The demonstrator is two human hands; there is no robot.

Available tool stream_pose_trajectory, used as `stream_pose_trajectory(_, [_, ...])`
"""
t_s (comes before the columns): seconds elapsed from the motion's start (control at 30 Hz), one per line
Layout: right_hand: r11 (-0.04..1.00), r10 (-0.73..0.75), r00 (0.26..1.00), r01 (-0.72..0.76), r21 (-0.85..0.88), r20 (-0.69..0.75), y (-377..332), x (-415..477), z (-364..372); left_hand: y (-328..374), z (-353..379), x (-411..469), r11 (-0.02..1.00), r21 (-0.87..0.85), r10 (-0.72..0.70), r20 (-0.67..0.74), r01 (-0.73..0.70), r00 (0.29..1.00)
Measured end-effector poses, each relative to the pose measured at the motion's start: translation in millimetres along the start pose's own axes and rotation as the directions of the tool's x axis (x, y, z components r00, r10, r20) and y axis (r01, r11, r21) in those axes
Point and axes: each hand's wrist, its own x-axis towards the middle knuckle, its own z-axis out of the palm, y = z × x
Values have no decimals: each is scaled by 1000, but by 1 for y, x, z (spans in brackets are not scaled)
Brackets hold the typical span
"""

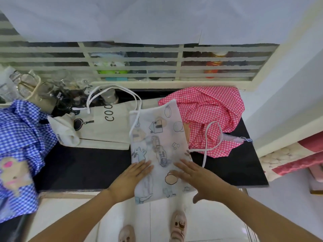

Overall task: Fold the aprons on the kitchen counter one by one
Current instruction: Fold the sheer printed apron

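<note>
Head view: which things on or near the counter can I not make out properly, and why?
All in the head view.
- Cream apron: its word stops at "COO"; the rest is out of sight.
- Blue checked apron: cut off by the left picture edge.
- Pink checked apron: left part hidden under the printed apron.
- Things behind the window bars: blurred by the glass, cannot be named.

The cream apron (pixel 104 126) at the frame's centre shows the black letters "COO", the rest hidden. The white apron (pixel 157 137) carries small print, seemingly "happy tree".
</note>
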Motion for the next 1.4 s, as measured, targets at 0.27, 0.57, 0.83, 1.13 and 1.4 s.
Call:
stream_pose_trajectory(0.27, [937, -55, 986, 105, -332, 158, 68, 20, -20, -1, -5, -3, 984, -126, -127, -13, 125, 992])
stream_pose_trajectory(0.57, [873, -155, 987, 118, -472, -40, 93, 43, -19, -9, -17, 11, 958, -171, -241, -56, 228, 969])
stream_pose_trajectory(0.83, [978, -189, 982, 187, -97, -11, 90, 32, -22, -3, -23, -1, 535, -812, -333, 51, 234, 942])
stream_pose_trajectory(1.13, [686, 246, 957, -61, 725, -152, 61, 31, -27, 11, -62, -1, 261, -807, -469, 373, 529, 801])
stream_pose_trajectory(1.4, [627, 362, 928, -174, 759, -86, 69, 43, -12, 10, -53, 14, 209, -835, -596, 304, 509, 744])
